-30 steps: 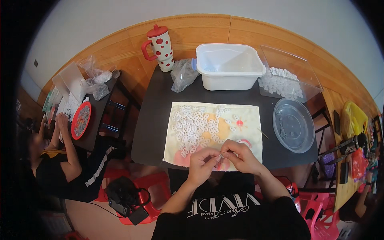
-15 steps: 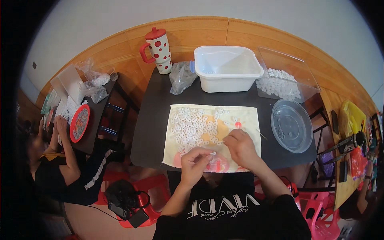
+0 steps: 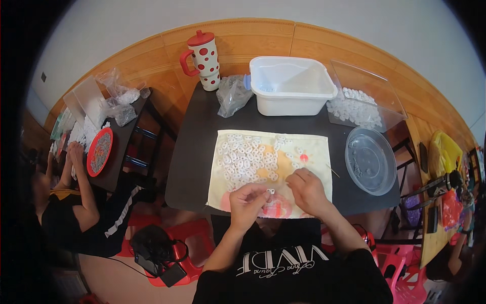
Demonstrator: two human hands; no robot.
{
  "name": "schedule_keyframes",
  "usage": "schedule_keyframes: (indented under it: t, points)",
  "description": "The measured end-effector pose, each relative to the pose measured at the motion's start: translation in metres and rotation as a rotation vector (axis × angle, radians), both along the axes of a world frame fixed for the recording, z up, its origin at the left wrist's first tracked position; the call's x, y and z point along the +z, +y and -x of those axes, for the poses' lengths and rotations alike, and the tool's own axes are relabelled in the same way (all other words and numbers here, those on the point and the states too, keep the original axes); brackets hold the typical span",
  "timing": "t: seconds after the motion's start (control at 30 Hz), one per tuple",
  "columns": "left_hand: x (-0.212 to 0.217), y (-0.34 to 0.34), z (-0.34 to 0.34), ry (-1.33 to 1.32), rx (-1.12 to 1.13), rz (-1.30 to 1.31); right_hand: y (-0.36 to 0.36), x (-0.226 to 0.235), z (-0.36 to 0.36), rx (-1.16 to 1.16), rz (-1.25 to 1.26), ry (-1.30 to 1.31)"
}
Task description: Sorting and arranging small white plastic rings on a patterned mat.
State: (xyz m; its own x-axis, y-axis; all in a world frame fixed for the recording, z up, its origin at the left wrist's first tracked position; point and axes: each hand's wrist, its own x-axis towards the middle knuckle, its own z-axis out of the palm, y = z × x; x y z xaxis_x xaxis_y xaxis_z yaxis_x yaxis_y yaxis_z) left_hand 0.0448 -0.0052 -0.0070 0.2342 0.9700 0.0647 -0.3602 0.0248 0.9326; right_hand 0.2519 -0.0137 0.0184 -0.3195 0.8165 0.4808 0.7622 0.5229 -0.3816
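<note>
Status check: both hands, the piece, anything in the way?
Left hand pinching small white piece. Right hand apart from it, over cloth; grip unclear. Loose white pieces crowd the cloth just beyond left hand.

Soft, even light shows the pale cloth [image 3: 320,149] brightly at centre; the wood panel [image 3: 248,33] bows across the top (fisheye distortion), corners go black, fine detail blurs.

Black table [image 3: 190,162], cloth [image 3: 318,145] spread across its near edge! Along the far side, left to right: cup [image 3: 205,63], bag [image 3: 234,96], tub [image 3: 292,105], box [image 3: 365,77], and the dish [image 3: 377,159] sits right of the cloth.
</note>
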Motion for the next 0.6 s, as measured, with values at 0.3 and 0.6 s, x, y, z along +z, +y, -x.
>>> schedule_keyframes:
  t: [0.3, 0.6]
  points:
    - [-0.001, 0.001, 0.001, 0.043, 0.002, -0.017, 0.011, 0.006, -0.012, -0.063, -0.003, -0.008]
    - [-0.001, 0.000, -0.001, 0.041, 0.013, -0.046, 0.017, 0.009, -0.004, -0.014, 0.050, -0.122]
